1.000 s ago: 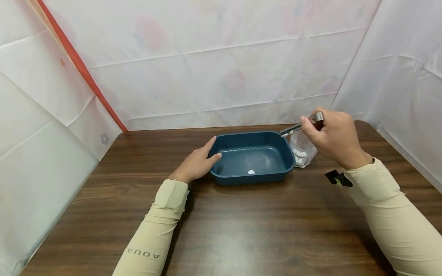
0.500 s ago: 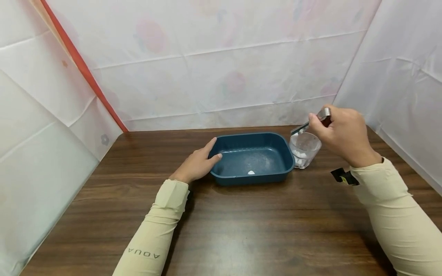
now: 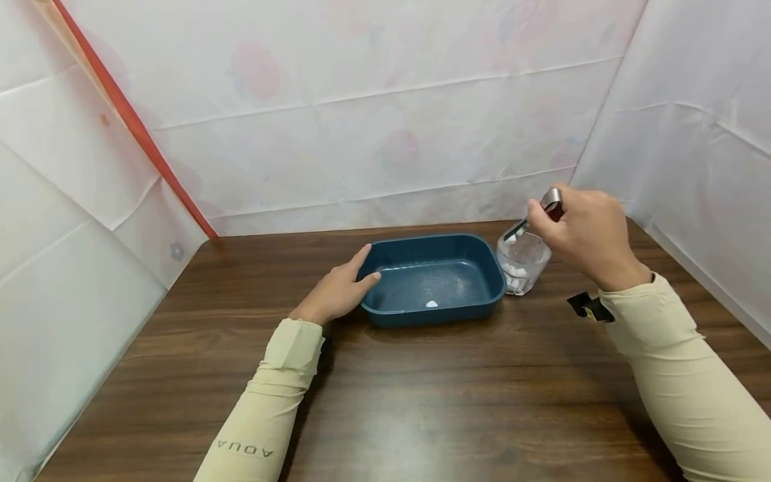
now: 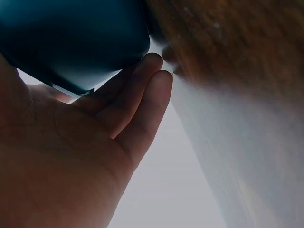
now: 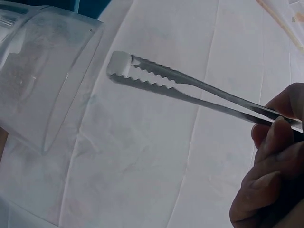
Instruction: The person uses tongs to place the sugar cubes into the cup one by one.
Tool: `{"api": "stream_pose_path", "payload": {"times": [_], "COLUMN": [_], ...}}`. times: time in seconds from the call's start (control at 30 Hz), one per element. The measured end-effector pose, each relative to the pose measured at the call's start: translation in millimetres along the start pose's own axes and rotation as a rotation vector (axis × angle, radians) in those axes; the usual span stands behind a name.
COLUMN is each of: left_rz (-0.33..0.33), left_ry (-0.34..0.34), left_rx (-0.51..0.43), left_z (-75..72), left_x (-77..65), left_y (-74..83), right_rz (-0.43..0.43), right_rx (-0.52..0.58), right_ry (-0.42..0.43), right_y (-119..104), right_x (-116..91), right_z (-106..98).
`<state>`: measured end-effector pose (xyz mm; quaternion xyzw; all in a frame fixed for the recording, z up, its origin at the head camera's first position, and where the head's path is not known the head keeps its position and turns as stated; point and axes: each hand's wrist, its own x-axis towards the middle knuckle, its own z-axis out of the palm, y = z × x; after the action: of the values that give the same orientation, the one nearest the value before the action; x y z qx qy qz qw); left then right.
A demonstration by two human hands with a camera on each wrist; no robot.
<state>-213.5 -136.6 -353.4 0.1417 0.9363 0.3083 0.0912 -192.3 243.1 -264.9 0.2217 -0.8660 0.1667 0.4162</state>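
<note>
My left hand holds the left end of a dark blue rectangular tray, thumb over the rim and fingers along the outer wall, as the left wrist view shows from below. A small white piece lies inside the tray. My right hand grips metal tongs with toothed tips. Between those tips sits a white cube, seen clearly in the right wrist view. The tips hang at the mouth of a clear cup. Several white cubes lie at its bottom.
The cup stands close against the tray's right end on a brown wooden table. White patterned sheeting rises behind the table and along both sides. A red strip runs down the left corner.
My right hand has carried the tongs rightward from the tray's far right corner to the cup's mouth, then slightly lower. My left hand has stayed on the tray, and the view has shifted a little.
</note>
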Motion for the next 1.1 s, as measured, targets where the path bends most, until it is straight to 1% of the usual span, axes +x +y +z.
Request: {"api": "stream_pose_path", "payload": {"times": [0.23,0.47,0.57,0.67,0.83,1.0,1.1], "left_rz": [0.01,0.0,0.008,0.01,0.006,-0.004,0.005], "left_ry": [0.002,0.004,0.009,0.013,0.005,0.008,0.006], "left_rx": [-0.006,-0.002,0.003,0.003,0.001,-0.001,-0.004], "left_z": [1.2,-2.4,-3.5,-2.2,1.1,0.7,-0.1], "left_x": [-0.2,-3.5,-3.9,-3.0,-1.5,-2.2,-2.4], "left_y": [2.1,3.1,4.1,5.0,4.7,4.6,4.5], "right_rz": [0.053,0.064,0.076,0.093,0.113,0.119,0.123], "right_rx": [-0.024,-0.035,-0.051,-0.073,-0.087,-0.087,-0.086], "right_ry": [-0.062,-0.123,-0.138,-0.162,-0.227,-0.249,-0.251], "right_y": [0.9,3.7,5.4,7.4,9.9,11.9,12.7], "right_x": [-1.8,-3.2,-2.8,-3.0,-6.5,-8.6,-8.3], "right_z": [-1.0,2.8,3.2,2.9,4.7,8.9,11.4]}}
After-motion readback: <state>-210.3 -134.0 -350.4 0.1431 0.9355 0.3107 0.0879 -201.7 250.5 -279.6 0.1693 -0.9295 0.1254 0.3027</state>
